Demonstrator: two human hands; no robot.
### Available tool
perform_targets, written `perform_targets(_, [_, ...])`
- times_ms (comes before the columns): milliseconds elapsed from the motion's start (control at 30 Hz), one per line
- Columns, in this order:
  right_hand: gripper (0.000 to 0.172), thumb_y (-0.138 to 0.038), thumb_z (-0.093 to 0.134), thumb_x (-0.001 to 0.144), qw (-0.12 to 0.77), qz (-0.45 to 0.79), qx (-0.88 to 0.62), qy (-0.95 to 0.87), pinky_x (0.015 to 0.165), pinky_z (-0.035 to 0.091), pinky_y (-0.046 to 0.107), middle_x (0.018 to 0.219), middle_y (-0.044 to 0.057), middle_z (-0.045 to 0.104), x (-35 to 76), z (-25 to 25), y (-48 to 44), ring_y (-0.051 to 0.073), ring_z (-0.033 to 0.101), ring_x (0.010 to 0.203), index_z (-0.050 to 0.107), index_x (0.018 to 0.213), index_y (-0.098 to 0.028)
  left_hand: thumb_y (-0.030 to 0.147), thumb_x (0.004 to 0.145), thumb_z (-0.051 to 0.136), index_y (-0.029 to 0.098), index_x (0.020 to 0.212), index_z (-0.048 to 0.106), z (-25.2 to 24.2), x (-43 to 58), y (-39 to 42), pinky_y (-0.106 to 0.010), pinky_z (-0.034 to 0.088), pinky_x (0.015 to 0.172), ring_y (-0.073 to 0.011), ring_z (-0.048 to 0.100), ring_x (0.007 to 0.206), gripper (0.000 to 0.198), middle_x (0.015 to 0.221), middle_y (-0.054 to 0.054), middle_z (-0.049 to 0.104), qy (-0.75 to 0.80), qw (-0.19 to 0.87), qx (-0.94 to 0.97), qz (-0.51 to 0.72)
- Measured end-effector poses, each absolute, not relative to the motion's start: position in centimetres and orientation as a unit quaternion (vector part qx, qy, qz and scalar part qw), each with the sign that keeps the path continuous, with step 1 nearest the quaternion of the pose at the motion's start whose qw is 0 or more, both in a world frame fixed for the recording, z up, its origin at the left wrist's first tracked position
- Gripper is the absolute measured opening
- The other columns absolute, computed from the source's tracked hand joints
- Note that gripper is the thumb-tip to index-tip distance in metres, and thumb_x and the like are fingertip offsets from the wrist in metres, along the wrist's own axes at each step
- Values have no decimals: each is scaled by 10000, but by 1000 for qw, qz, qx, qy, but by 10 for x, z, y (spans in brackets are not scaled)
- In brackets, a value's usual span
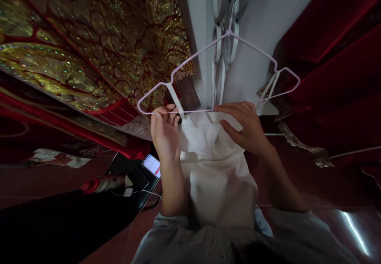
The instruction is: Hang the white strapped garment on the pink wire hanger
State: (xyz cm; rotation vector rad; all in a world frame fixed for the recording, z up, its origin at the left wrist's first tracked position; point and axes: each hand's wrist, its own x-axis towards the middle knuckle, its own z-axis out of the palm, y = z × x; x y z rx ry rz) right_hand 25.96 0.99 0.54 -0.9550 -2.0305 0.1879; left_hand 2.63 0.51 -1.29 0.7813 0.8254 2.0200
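A white strappy garment [217, 169] hangs from a pale wire hanger [208, 50], its straps looped over the hanger's notched ends. My left hand [163, 131] pinches the hanger's bottom bar beside the left strap. My right hand [245, 125] grips the top edge of the white garment near the middle of the bar, fingers curled over the fabric. The hanger's hook reaches up to a white ornate fitting [226, 14] on the wall.
A red and gold sequined garment [98, 46] fills the upper left. Dark red velvet fabric [336, 69] hangs at the right. Below left, a lit phone [152, 165], a dark device with a white cable [135, 180] and a red-handled tool [98, 184] lie on a black surface.
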Motion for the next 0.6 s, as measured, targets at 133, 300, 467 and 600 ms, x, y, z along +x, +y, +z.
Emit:
perform_targets(133, [305, -315, 644, 1061, 461, 70, -407, -785, 1057, 518, 516, 1268, 8, 861, 251, -7, 8, 283, 784, 1156, 773, 1327, -389, 575, 934, 883, 214, 1007, 823, -16, 24, -5, -258, 569, 879, -177, 781, 954, 373, 979, -61, 830, 373, 410, 372, 744])
perform_targets(300, [356, -270, 639, 1045, 474, 49, -409, -779, 1058, 508, 509, 1285, 11, 857, 239, -15, 10, 272, 782, 1165, 763, 1354, -395, 517, 994, 860, 170, 1076, 876, 8, 21, -34, -308, 580, 923, -220, 773, 999, 357, 1039, -123, 833, 450, 403, 479, 637])
perform_targets(467, [349, -264, 620, 1057, 480, 50, -401, -779, 1054, 509, 512, 1263, 19, 857, 234, -16, 12, 267, 784, 1153, 770, 1346, -389, 552, 980, 830, 268, 1036, 870, 50, 3, -33, -312, 557, 632, -267, 795, 1061, 292, 1127, -80, 848, 388, 391, 471, 689])
perform_targets(600, [365, -252, 619, 1048, 481, 52, -401, -778, 1058, 510, 517, 1286, 18, 853, 239, -17, 9, 274, 781, 1167, 764, 1353, -391, 515, 982, 776, 318, 1137, 863, 49, -23, -9, -294, 590, 646, -313, 679, 1476, 266, 1425, -8, 810, 347, 388, 404, 752])
